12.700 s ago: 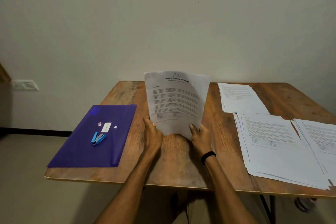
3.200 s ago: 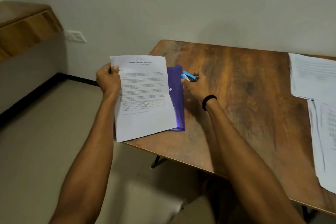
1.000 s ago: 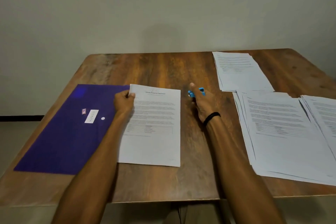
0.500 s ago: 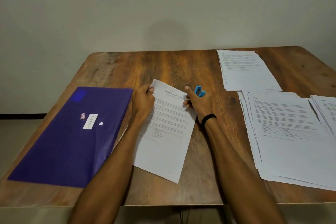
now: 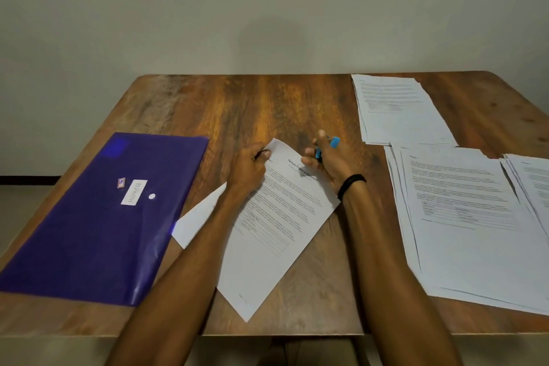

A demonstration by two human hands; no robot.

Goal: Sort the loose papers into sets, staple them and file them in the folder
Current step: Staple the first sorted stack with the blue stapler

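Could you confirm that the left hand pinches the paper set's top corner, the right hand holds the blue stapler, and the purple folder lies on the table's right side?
Not quite: the head view shows the purple folder on the left side of the table. The rest holds: the left hand pinches the top corner of the paper set and the right hand holds the blue stapler.

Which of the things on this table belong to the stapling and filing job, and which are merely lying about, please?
Job: paper set, pinched by the left hand; blue stapler, held in the right hand; purple folder; far paper stack; near paper stack; right-edge paper stack.
Merely there: black wristband; wooden table.
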